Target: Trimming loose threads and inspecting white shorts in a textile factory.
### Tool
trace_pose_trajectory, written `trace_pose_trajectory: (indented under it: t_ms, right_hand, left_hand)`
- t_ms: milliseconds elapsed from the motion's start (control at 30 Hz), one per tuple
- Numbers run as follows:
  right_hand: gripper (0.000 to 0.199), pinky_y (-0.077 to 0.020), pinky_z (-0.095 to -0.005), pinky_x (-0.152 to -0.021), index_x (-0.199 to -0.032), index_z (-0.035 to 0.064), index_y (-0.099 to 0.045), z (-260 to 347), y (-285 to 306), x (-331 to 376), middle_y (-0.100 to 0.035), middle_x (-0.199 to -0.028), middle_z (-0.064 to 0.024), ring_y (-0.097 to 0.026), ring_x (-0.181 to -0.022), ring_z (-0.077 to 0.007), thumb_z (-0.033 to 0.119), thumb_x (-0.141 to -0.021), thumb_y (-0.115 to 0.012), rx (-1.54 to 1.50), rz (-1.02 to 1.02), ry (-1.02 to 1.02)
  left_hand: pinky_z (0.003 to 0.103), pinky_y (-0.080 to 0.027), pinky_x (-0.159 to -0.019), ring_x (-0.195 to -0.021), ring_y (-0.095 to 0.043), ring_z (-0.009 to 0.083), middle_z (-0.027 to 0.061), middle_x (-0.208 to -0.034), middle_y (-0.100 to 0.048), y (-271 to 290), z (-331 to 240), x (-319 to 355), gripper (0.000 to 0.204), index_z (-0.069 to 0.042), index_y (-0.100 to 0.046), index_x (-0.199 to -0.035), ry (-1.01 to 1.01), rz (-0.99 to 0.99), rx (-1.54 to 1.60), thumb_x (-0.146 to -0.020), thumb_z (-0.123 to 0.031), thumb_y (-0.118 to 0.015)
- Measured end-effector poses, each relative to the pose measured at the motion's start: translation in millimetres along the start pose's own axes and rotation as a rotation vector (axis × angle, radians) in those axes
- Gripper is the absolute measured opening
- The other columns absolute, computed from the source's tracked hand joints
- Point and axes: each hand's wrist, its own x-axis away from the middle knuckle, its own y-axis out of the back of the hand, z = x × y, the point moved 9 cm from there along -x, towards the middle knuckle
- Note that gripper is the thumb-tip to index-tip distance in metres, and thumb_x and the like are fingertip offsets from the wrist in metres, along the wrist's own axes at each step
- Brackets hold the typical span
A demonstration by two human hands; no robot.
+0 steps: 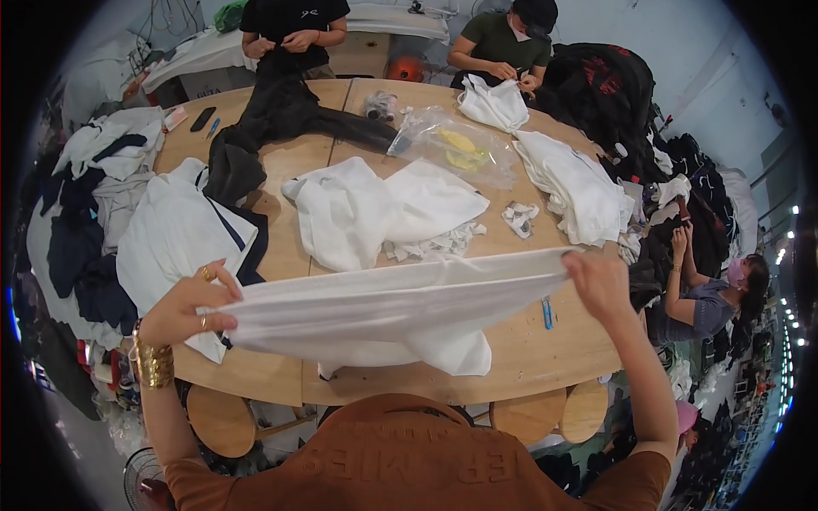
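A white garment (400, 311) is stretched wide between my two hands above the near part of the table, its opening edge pulled into a long band. My left hand (189, 308), with rings and gold bangles at the wrist, grips its left end between thumb and fingers. At the other end, my right hand (599, 283) is closed on the upper corner. Loose cloth of the same garment hangs down to the table. Just beyond it lie a crumpled white cloth (341, 209) and white scraps (439, 243). Blue thread snips (547, 313) rest left of my right forearm.
White and navy garments (175, 230) are heaped at the left, with more white cloth (571, 187) at the right. A clear plastic bag (503, 162) with something yellow and a black garment (281, 115) lie farther back. Two people work across the wooden table (528, 366); another sits at right.
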Motion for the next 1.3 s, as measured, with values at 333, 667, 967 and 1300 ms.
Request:
trace_pose_trajectory:
  t_ms: [333, 667, 967, 1300]
  right_hand:
    - [0.014, -0.0287, -0.0347, -0.082, -0.065, 0.0079, -0.060, 78.6, 19.8, 3.1, -0.053, -0.071, -0.0014, -0.051, -0.079, -0.0183, 0.019, -0.065, -0.068, -0.392, 0.119, 0.222]
    - [0.028, -0.0345, -0.0388, -0.084, -0.061, -0.0009, -0.053, 48.3, 97.4, -29.0, -0.056, -0.088, -0.0118, -0.050, -0.091, -0.0271, 0.022, -0.058, -0.069, -0.301, -0.072, 0.182]
    - [0.040, -0.0292, -0.0451, -0.093, -0.109, 0.0164, -0.050, 108.2, -114.2, -77.5, -0.039, -0.125, -0.0094, -0.039, -0.113, -0.0302, 0.022, -0.072, -0.065, -0.170, -0.211, 0.037]
    - [0.026, -0.0367, -0.0389, -0.088, -0.097, 0.0098, -0.056, 5.5, -257.4, 158.2, -0.044, -0.114, -0.0179, -0.042, -0.107, -0.0333, 0.016, -0.073, -0.063, -0.507, 0.091, -0.562]
  left_hand:
    - [0.028, -0.039, -0.070, -0.079, -0.047, 0.0162, 0.0012, -0.072, -0.055, -15.4, 7.7, 1.1, 0.018, -0.006, -0.063, -0.071, -0.033, -0.135, -0.209, -0.070, -0.022, -0.071]
    - [0.034, -0.037, -0.079, -0.079, -0.050, 0.0203, 0.0033, -0.078, -0.056, 4.1, -41.4, 31.1, 0.017, -0.004, -0.060, -0.070, -0.331, -0.169, -0.070, -0.067, -0.016, -0.071]
    - [0.035, -0.039, -0.080, -0.091, -0.047, 0.0278, 0.0120, -0.097, -0.050, -96.6, 161.0, -11.6, 0.024, -0.005, -0.058, -0.091, 0.201, -0.153, -0.434, -0.075, -0.022, -0.063]
    - [0.040, -0.026, -0.098, -0.116, -0.038, 0.0295, 0.0201, -0.125, -0.041, -152.5, -113.2, -31.7, 0.062, 0.004, -0.048, -0.117, -0.688, 0.753, 1.077, -0.087, -0.049, -0.038]
